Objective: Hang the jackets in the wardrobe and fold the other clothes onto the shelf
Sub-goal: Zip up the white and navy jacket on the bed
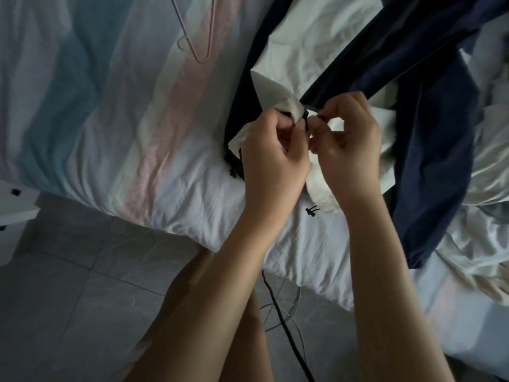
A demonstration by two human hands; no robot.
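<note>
— So what fills the room?
— A bed (192, 166) under a rumpled cotton sheet striped pale blue, white and pink, beside a floor (82, 285) of grey tiles crossed by a thin black cable (286, 326).
— And the jacket?
— The jacket (429, 128), smooth navy and white cloth, sprawls over the bed's edge; a slim pink wire hanger (203, 37) lies apart on the sheet.
— The hands?
— The left hand (272, 158) and right hand (347, 150) meet at the hem, fingers curled and pressed together, pinching the small black zipper (305, 117) end
</note>
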